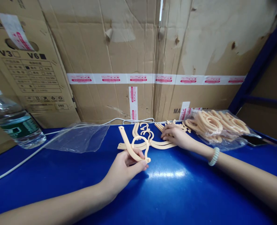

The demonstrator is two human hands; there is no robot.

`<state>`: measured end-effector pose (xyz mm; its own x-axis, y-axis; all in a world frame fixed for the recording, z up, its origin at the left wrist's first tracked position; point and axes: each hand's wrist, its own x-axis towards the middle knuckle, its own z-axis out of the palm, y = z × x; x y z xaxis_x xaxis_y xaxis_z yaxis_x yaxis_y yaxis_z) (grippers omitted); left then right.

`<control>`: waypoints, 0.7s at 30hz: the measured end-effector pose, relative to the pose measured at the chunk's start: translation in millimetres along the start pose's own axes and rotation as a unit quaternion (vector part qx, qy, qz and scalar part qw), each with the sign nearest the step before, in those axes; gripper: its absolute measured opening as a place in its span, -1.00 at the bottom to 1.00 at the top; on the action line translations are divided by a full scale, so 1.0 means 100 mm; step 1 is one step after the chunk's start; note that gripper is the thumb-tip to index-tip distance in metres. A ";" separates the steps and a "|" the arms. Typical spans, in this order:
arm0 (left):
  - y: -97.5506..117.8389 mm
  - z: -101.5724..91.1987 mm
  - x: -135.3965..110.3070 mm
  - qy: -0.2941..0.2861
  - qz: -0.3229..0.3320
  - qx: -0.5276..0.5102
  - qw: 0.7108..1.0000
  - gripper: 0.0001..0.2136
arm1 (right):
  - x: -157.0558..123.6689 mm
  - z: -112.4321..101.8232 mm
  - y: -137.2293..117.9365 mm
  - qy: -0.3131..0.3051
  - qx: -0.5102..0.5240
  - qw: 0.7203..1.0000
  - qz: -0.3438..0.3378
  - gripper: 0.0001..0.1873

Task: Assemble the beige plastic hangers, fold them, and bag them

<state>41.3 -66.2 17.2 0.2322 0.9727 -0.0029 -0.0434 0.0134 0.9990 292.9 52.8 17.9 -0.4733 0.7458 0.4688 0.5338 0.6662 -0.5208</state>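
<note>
My left hand (123,170) is closed round a part-built cream plastic hanger (127,142). One curved arm points up to the left, and a round hook joins it at the pinched end. Farther right, my right hand (177,137) reaches down over the loose hanger parts with its fingers curled. Its fingertips are partly hidden, so what they grip cannot be made out. Beside it lie straight-looking hanger arms (159,127). Behind the left hand, hangers with long curved arms (161,145) lie on the table, and loose hooks (144,125) are at the back.
A clear bag of hanger parts (213,125) lies at the right, with a dark flat device (255,141) by it. At left are a water bottle (16,125), an empty plastic bag (79,139) and a white cable (18,165). Cardboard boxes (115,53) stand behind the blue table (175,193).
</note>
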 end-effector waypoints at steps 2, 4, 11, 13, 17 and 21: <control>0.00 -0.01 0.01 0.007 -0.005 -0.007 1.000 -0.77 | 0.01 0.01 -0.04 0.033 0.047 0.998 0.008 -0.87; 0.00 -0.01 0.02 0.018 -0.006 -0.019 1.000 -0.77 | 0.00 0.01 -0.09 0.071 0.103 0.992 0.023 -0.79; -0.02 -0.03 0.03 0.028 -0.012 -0.051 0.998 -0.77 | -0.18 0.07 -0.55 0.163 0.370 0.909 0.105 -0.68; -0.03 -0.04 0.03 0.027 -0.010 -0.046 0.999 -0.78 | -0.27 0.10 -0.70 0.181 0.443 0.866 0.143 -0.70; -0.02 -0.05 0.03 0.020 -0.008 -0.036 0.999 -0.79 | -0.38 0.17 -0.86 0.194 0.462 0.845 0.187 -0.72; -0.01 -0.05 0.03 0.010 0.000 -0.030 1.000 -0.81 | -0.41 0.23 -0.87 0.163 0.466 0.840 0.226 -0.72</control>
<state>37.1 -61.9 15.9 0.2126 0.9771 -0.0043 -0.1011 0.0264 0.9945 249.7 -35.9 27.0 -0.0706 0.9839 0.1639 -0.2445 0.1422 -0.9592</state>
